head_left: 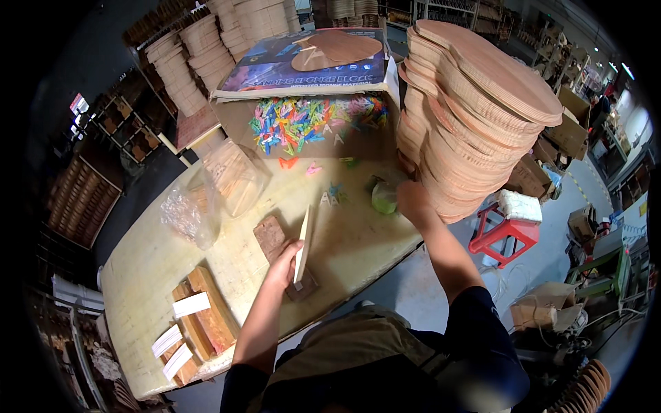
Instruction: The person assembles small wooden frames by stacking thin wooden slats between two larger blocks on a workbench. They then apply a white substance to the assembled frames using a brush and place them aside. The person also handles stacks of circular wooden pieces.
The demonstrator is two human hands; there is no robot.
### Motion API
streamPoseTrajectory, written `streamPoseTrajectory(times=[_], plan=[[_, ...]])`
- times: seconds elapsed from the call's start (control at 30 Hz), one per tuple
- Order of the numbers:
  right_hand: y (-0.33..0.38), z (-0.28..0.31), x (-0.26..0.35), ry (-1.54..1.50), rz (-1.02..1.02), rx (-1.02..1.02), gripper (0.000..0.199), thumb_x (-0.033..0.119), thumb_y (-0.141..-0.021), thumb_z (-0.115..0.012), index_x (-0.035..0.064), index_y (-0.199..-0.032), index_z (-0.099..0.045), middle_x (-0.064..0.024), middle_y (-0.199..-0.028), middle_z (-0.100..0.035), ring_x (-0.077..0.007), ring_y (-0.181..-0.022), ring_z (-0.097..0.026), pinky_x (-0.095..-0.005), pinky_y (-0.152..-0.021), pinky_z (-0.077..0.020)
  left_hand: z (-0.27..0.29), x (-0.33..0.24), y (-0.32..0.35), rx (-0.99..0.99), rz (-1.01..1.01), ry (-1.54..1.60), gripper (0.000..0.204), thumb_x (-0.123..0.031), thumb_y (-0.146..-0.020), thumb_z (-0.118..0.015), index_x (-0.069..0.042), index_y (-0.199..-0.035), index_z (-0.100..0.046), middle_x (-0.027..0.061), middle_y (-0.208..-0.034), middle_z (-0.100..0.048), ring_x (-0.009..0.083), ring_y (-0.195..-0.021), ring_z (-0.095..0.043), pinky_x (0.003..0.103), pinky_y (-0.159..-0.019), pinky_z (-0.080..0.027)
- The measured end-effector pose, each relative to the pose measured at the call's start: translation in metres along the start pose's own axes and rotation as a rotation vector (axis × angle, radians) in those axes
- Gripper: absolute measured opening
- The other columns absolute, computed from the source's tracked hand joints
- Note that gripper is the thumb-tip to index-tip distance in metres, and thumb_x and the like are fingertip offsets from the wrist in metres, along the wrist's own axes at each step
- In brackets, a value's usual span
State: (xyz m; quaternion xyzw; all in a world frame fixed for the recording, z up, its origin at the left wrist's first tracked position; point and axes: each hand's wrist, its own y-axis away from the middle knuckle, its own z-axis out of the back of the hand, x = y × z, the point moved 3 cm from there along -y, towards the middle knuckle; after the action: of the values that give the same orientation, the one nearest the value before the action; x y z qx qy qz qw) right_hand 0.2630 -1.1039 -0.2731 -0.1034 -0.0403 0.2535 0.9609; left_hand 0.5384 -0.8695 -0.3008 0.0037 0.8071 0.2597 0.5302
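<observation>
I have one view only, from the left of two head-worn fisheye cameras, so I can describe no shared region. It looks steeply down from above the person's torso onto the worktable (pixel 358 241), my reference landmark. The table fills the picture's middle at arm's reach, its long edge running diagonally from lower left to upper right. Both forearms enter from the lower edge, near side of the table. Beyond the table's far edge I see shelving; right of the table, the floor. Straight lines bend toward the dark circular rim.
</observation>
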Motion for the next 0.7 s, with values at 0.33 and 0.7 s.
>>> streamPoseTrajectory(times=[0.33,0.7], plan=[[0.042,0.026,-0.032,-0.984,-0.453,0.443,0.031,0.031,-0.087,-0.066,0.0002,-0.084,-0.069,-0.0066,-0.063,-0.065,-0.0171,-0.053,-0.061,-0.0326,-0.053,-0.0492,-0.076,0.038,-0.038,0.432,0.26,0.662,0.045,-0.04,-0.09,-0.049,-0.002,-0.112,-0.056,0.0092,-0.086,-0.058,0.0205,-0.073,-0.055,0.03,-0.061,-0.048],[0.124,0.077,0.071,-0.741,0.33,-0.339,0.015,0.012,-0.081,-0.069,0.0099,-0.095,-0.07,-0.0093,-0.077,-0.058,-0.0259,-0.065,-0.059,-0.0362,-0.058,-0.0483,-0.112,0.008,-0.007,0.398,0.298,0.804,0.049,-0.037,-0.084,-0.054,0.004,-0.111,-0.054,0.0111,-0.089,-0.055,0.0208,-0.074,-0.051,0.027,-0.06,-0.046]])
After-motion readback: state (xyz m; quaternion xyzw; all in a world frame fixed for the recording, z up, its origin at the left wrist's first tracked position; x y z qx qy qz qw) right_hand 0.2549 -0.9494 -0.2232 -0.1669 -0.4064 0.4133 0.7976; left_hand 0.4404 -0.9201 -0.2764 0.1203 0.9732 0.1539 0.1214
